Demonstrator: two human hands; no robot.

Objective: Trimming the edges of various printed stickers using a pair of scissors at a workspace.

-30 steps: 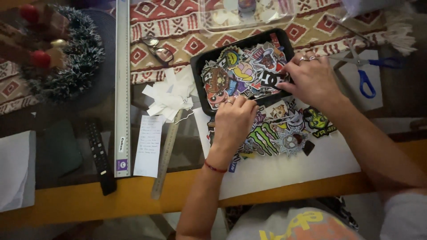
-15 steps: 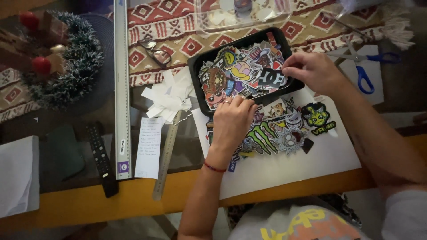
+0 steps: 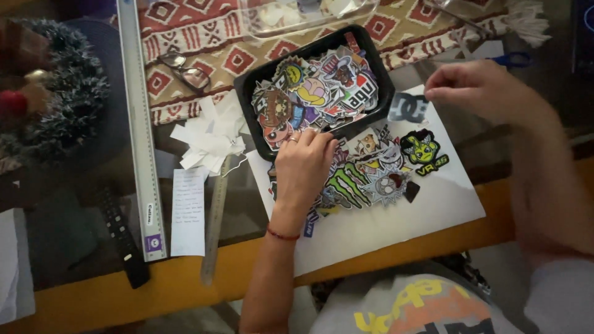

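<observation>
— What's at your far left?

— A long metal ruler (image 3: 140, 124), then white paper scraps (image 3: 207, 136) beside a black tray (image 3: 242, 99) heaped with stickers (image 3: 312, 93).

— And your left hand (image 3: 301, 168)?

— It lies flat, fingers spread, grasping nothing, fingertips at the tray's near edge, palm pressing on the sticker collage (image 3: 371, 167) on my white sheet (image 3: 402, 222).

— Your right hand (image 3: 479, 91)?

— Raised right of the tray, fingertips pinched on one grey-and-white sticker (image 3: 408, 108), which hangs over the sheet's far edge.
</observation>
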